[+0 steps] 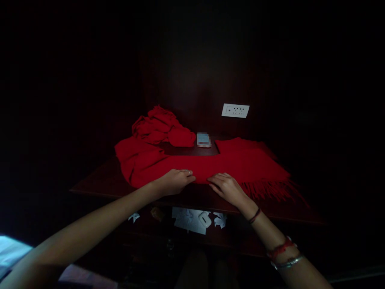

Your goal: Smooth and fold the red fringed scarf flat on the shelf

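Note:
A red scarf (192, 163) with a fringed end lies across the dark tabletop, its left part bunched toward the back. On the scarf's near edge, my left hand (176, 181) has its fingers curled in, closed on the cloth; a ring shows on one finger. Just to its right, my right hand (227, 188) rests on the same edge, fingers stretched over the cloth and thumb apart, so it is open. The fringe (270, 190) hangs out to the right of that hand. The underside of the cloth beneath the fingers is hidden.
A small pale, blurred rectangular object (203, 139) lies behind the scarf. A white socket panel (235, 110) is on the dark wall. Below the tabletop (99, 182), a lower shelf holds a white earphone case (205, 219), a pale sheet (186, 222) and crumpled paper (219, 220).

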A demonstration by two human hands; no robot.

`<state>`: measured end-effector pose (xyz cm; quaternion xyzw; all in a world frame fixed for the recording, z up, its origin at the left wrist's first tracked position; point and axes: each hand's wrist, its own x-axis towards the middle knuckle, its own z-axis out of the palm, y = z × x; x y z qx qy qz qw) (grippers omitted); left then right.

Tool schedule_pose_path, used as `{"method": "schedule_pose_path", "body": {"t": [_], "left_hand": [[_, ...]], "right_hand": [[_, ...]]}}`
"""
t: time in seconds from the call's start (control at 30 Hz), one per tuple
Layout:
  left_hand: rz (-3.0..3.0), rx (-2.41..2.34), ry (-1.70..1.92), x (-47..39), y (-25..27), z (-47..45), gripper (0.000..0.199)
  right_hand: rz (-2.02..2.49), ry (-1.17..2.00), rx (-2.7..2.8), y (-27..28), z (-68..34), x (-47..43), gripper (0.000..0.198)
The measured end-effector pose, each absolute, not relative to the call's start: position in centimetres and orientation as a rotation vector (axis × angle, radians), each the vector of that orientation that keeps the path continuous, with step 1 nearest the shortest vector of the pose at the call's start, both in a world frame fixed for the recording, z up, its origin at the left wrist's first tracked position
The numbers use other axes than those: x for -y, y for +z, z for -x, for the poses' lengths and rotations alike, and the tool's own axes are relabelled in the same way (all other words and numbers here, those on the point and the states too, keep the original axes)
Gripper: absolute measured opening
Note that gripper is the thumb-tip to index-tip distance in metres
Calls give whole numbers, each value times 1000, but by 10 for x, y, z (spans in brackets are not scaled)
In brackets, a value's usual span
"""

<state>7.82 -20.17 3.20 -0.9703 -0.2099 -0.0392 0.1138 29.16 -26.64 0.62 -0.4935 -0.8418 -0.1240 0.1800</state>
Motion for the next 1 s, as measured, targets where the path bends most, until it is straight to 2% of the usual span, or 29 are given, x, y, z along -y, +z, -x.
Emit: {"method": "schedule_pose_path", "body": {"t": [0.17,0.6,0.83,1.0], "left_hand": [[2734,714,-203,212,18,-77,17],[2765,635,-458,204,4,-76,20],[2829,644,-538,204,1,-73,19],[3112,470,-464,204,21,-57,20]], "right_hand": [[1413,-462,2431,9,-275,265,17],[1444,-609,2402,10,-267,264,19],[1412,-455,2428,8,-269,266,15],[1307,-223,2382,3,-277,273,20]]}}
